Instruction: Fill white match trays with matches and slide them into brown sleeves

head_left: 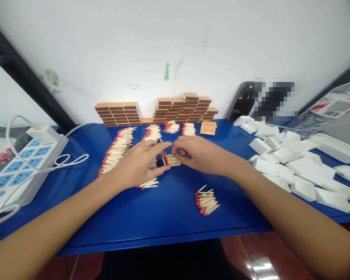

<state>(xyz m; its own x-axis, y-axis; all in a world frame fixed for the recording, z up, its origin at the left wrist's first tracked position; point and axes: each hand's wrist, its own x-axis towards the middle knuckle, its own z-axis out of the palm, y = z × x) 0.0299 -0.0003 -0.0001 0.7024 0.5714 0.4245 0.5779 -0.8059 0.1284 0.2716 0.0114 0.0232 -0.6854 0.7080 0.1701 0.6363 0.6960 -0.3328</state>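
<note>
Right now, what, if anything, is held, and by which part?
The left hand touches the small white rectangular tray at its left end; whether it or the right hand grips cannot be told.

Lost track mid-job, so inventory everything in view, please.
matchbox tray: one, white, centre
matches: many, pale, red-headed, in tray and piles
stacked matchboxes: many, orange-brown, back
flat matchbox: at least one, orange, back
box pieces: many, white, right
power strip: one, white-blue, left
cable: count unclear, white, left
dark device: one, black, back right
plastic bags: two, clear, sides
mouse-shaped object: one, white, far right
table: one, blue, beneath
wall: one, white, behind
frame posts: two, black, sides
floor: one, red, below
left hand: one, bare, tray's left
right hand: one, bare, tray's right
</note>
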